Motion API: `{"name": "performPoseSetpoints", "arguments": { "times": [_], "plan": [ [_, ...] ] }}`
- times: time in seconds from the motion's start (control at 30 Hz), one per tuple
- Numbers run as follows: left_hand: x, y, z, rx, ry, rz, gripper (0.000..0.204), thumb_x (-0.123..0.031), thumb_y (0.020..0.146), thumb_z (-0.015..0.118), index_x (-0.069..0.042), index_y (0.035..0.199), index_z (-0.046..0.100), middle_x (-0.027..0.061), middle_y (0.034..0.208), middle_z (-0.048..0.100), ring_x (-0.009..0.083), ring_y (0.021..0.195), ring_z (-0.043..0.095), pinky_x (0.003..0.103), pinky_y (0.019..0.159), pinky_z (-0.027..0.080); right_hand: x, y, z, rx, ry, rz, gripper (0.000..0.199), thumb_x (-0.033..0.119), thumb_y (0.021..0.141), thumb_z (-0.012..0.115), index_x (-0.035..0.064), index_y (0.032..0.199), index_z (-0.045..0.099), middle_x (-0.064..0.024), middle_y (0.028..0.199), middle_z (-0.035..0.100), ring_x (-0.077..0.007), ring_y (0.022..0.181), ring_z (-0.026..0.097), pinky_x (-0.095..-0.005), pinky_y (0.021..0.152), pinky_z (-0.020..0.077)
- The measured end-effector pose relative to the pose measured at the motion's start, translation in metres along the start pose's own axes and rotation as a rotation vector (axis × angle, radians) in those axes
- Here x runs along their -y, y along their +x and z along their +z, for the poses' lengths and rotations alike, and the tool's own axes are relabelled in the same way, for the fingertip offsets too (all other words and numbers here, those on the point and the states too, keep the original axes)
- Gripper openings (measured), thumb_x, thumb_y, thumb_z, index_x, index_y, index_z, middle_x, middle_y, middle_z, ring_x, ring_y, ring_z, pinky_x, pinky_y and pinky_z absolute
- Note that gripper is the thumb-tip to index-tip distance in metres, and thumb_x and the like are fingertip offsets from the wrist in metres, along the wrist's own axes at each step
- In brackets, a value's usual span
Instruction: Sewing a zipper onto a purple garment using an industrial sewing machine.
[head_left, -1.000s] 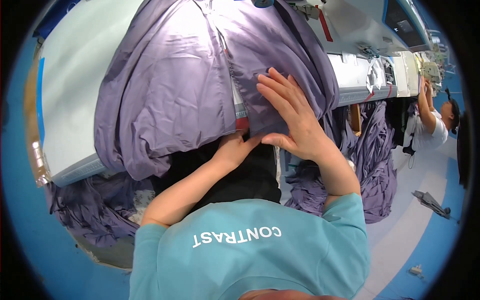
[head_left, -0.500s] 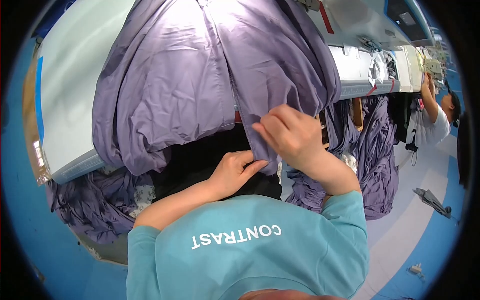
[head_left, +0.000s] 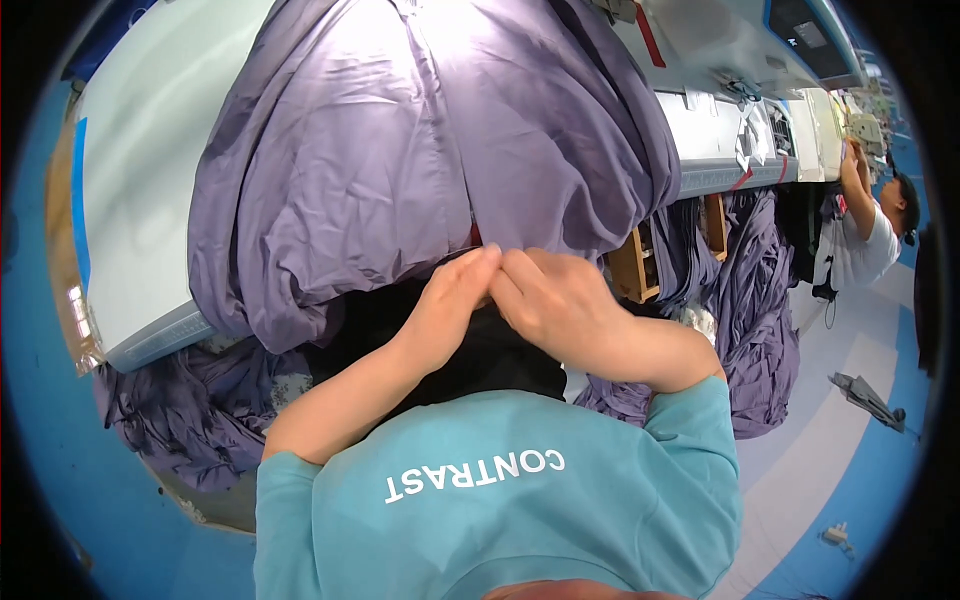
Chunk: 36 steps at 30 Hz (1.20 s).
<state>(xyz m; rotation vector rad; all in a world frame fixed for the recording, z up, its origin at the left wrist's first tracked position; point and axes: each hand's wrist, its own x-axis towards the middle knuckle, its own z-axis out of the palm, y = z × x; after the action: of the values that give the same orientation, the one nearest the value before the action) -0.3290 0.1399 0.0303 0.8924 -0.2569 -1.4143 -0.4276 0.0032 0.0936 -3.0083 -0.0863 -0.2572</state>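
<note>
The person's left hand (head_left: 455, 300) and right hand (head_left: 550, 300) meet at their fingertips, directly in front of the body. The fingers of both are bent and drawn together; the tips overlap one another and the near edge of the purple cloth (head_left: 350, 190), so one cannot tell whether they pinch that edge or only rest against it. The cloth lies just beyond the fingers and spreads widely to both sides of them, with a seam running away from the fingertips up its middle. At the near end of the seam, right beside the tips, a small red patch (head_left: 475, 234) shows.

Below the hands is black clothing (head_left: 490, 360), and nearer the body the teal shirt (head_left: 520, 450). To the right of the fingers, beneath the table's edge, stands a wooden box (head_left: 628, 270); past it hangs a crumpled purple heap (head_left: 760, 330). Another heap (head_left: 190, 415) lies left of the fingers and lower, under the white table (head_left: 145, 220), whose bare top shows left of the cloth. Farther off, beyond the right hand, a red strip (head_left: 650, 40) hangs near a dark screen (head_left: 810, 35). Farthest right, a co-worker (head_left: 868, 245) in white raises both arms.
</note>
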Motion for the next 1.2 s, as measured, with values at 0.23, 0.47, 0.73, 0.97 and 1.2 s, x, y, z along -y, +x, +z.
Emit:
{"name": "performPoseSetpoints", "arguments": {
  "times": [0.23, 0.47, 0.73, 0.97, 1.2],
  "plan": [
    [-0.005, 0.008, 0.000, -0.066, 0.367, -0.053, 0.030, -0.025, 0.104, 0.048, -0.003, 0.084, 0.057, -0.0046, 0.075, 0.054, 0.0064, 0.070, 0.048, 0.029, 0.064, 0.041, -0.055, 0.023, 0.026, -0.313, 0.483, -0.089, 0.033, 0.010, 0.071, 0.077, 0.0035, 0.101, 0.064, -0.0097, 0.105, 0.064, -0.0302, 0.092, 0.066, -0.0387, 0.074, 0.0547],
    [-0.120, 0.033, -0.012, -0.058, 2.038, 0.967, 0.031, -0.006, 0.078, 0.064, -0.006, 0.108, 0.061, 0.0070, 0.108, 0.066, 0.0251, 0.105, 0.063, 0.036, 0.095, 0.048, -0.067, 0.029, 0.035, -0.239, 0.433, -0.147, 0.049, 0.010, 0.066, 0.079, 0.0036, 0.112, 0.065, -0.0093, 0.120, 0.060, -0.0293, 0.111, 0.061, -0.0401, 0.092, 0.0512],
    [-0.148, 0.049, -0.033, 0.332, 2.129, 0.999, 0.015, -0.007, 0.073, 0.064, -0.005, 0.088, 0.062, 0.0077, 0.101, 0.065, 0.0237, 0.106, 0.062, 0.037, 0.095, 0.049, -0.067, 0.037, 0.040, -0.386, 0.404, -0.129, 0.024, 0.007, 0.067, 0.075, 0.0070, 0.091, 0.069, -0.0033, 0.101, 0.068, -0.0214, 0.099, 0.067, -0.0331, 0.078, 0.0526],
    [-0.100, 0.023, -0.030, 0.057, 1.789, 1.014, 0.024, -0.004, 0.070, 0.069, 0.000, 0.094, 0.067, 0.0096, 0.102, 0.064, 0.0233, 0.097, 0.065, 0.034, 0.086, 0.055, -0.070, 0.041, 0.034, -0.532, 0.462, -0.175, 0.015, 0.003, 0.069, 0.072, -0.0002, 0.084, 0.068, -0.0115, 0.096, 0.071, -0.0291, 0.093, 0.071, -0.0334, 0.069, 0.0560],
    [-0.098, 0.020, -0.034, 0.087, 1.783, 1.051, 0.025, -0.004, 0.069, 0.072, -0.001, 0.093, 0.070, 0.0085, 0.098, 0.070, 0.0237, 0.096, 0.069, 0.032, 0.080, 0.055, -0.061, 0.043, 0.040, -0.439, 0.347, -0.215, 0.017, 0.005, 0.071, 0.070, 0.0018, 0.088, 0.067, -0.0082, 0.098, 0.068, -0.0238, 0.096, 0.069, -0.0319, 0.073, 0.0551]
  ]
}}
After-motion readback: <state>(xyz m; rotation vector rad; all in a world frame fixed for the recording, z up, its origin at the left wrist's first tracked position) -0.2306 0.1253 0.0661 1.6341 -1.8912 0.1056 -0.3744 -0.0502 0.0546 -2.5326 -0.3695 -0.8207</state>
